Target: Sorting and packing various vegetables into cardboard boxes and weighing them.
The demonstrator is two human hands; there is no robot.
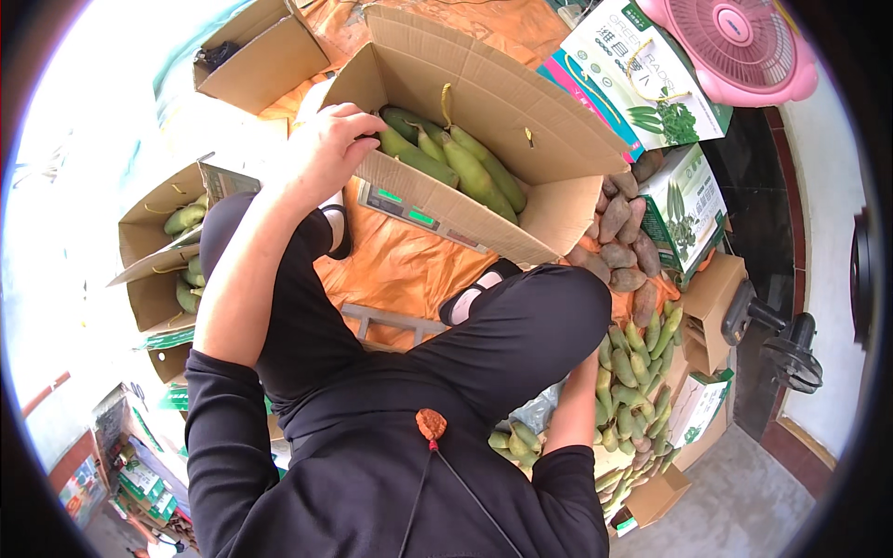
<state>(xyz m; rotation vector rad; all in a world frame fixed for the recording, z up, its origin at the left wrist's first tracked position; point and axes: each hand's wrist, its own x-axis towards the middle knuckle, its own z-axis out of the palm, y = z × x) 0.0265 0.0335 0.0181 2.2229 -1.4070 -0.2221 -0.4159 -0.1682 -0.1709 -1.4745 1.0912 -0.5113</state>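
My left hand (326,147) is at the left end of a long open cardboard box (567,205). Its fingers are loosely bent and apart, close to the tips of the green radishes (479,177) lying in the box. I see nothing held between them. Under the box sits a scale (437,221) with green lit displays. My right forearm (575,409) reaches down beside my right knee, and the knee hides the hand and its fingers. Nearest to that arm lies a heap of small green radishes (633,372).
Brown-skinned root vegetables (621,232) are piled right of the box. Printed gift cartons (684,209) and a pink fan (735,42) stand beyond them. An open box of green radishes (149,242) stands at left. An orange sheet (391,279) covers the floor before me.
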